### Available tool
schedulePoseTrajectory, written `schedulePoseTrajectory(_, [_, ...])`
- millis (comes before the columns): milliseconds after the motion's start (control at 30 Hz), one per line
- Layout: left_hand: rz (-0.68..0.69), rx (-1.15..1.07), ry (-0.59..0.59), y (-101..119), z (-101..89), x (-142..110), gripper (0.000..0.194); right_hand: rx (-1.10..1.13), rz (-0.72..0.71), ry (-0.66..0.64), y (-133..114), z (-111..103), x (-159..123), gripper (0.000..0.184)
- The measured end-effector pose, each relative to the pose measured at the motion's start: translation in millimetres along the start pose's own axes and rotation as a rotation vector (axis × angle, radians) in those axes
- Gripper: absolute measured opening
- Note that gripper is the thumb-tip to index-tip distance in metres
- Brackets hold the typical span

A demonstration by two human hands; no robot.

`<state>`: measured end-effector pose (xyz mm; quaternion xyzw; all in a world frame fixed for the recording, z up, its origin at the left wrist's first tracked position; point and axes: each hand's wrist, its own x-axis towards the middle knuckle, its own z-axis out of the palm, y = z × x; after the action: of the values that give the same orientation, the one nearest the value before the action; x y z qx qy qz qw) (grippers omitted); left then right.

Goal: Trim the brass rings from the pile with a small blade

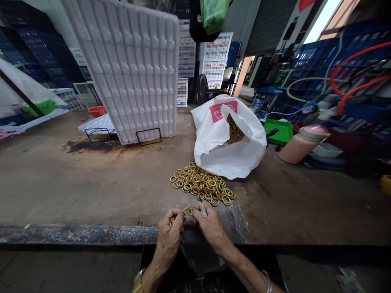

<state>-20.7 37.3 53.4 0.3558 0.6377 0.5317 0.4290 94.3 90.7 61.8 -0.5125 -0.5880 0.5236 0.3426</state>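
Two bare hands work close together at the near edge of a worn brown workbench (128,183), fingertips almost meeting. The left hand (168,234) is curled around a few brass-coloured rings (172,221), gripping them between thumb and fingers. The right hand (212,230) pinches a small pale-handled tool (202,208) with a dark tip. In the narrow gap between the fingertips is a loose ring (187,209); whether one hand or both grip it, I cannot tell.

Just beyond the hands lies a spread-out heap of matching rings (201,185). Directly behind that heap, farther from the hands, a white sack (207,140) with a red printed panel lies with its torn mouth gaping toward them, and more rings show inside.

Beyond the hands to the left, a tall, pale moulded plastic tray (137,73) stands on edge, leaning slightly, at a black wire stand (148,136). Far to the right of the hands, past the sack, are a shallow green tray (278,132) and a tilted pink container (295,148). Stacked white crates (214,57) rise in the background straight ahead.
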Motion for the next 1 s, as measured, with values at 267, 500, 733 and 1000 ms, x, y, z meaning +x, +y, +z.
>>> schedulePoseTrajectory(267, [0.021, 0.046, -0.016, 0, 1.4, 2, 0.030, -0.112, -0.073, 0.059, 7, -3, 9, 0.009])
schedulePoseTrajectory(500, [0.037, 0.069, -0.037, -4, 1.1, 6, 0.028, -0.128, -0.204, 0.057, -3, -10, 9, 0.012])
schedulePoseTrajectory(733, [0.017, 0.037, -0.069, 1, -0.4, 3, 0.031, -0.065, -0.186, -0.164, 6, -1, 4, 0.016])
schedulePoseTrajectory(1000, [-0.122, -0.137, -0.182, 9, 1.4, -2, 0.037, -0.006, -0.144, -0.090, 1, 3, 1, 0.017])
